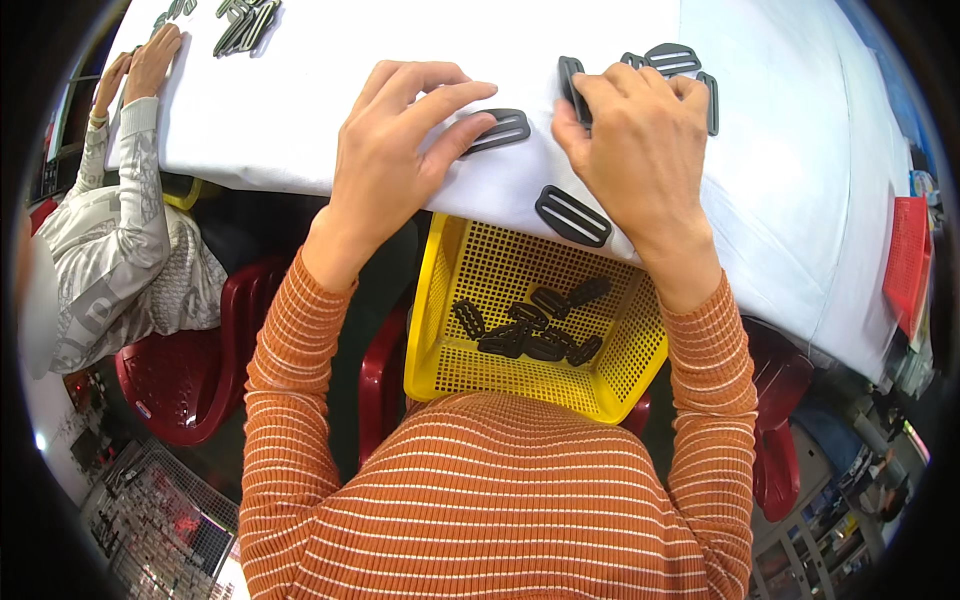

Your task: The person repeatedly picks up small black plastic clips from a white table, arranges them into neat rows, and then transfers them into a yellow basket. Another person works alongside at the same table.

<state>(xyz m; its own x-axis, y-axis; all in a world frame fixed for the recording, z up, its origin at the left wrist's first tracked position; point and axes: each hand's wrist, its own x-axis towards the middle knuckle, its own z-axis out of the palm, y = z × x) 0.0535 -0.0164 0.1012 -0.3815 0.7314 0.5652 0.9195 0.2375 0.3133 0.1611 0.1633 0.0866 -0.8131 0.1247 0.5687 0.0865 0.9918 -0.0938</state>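
On the white cloth in front of me, my right hand (640, 140) pinches a dark grey strap slider buckle (573, 88) that stands on edge between thumb and fingers. More of these sliders, such as a wide one (672, 59), lie just beyond and beside that hand, partly covered by it. My left hand (400, 140) has its fingers apart, its thumb tip over the left end of another slider (502, 128); whether it touches is unclear. Nearer the table edge, below my right hand, lies a single three-bar slider (573, 215).
A yellow perforated basket (430, 330) with several dark sliders (540, 325) sits at my lap, under the edge of the white table (270, 130). Another slider pile (247, 25) lies far left, near a co-worker's hands (150, 65). A red basket (906, 260) stands at right.
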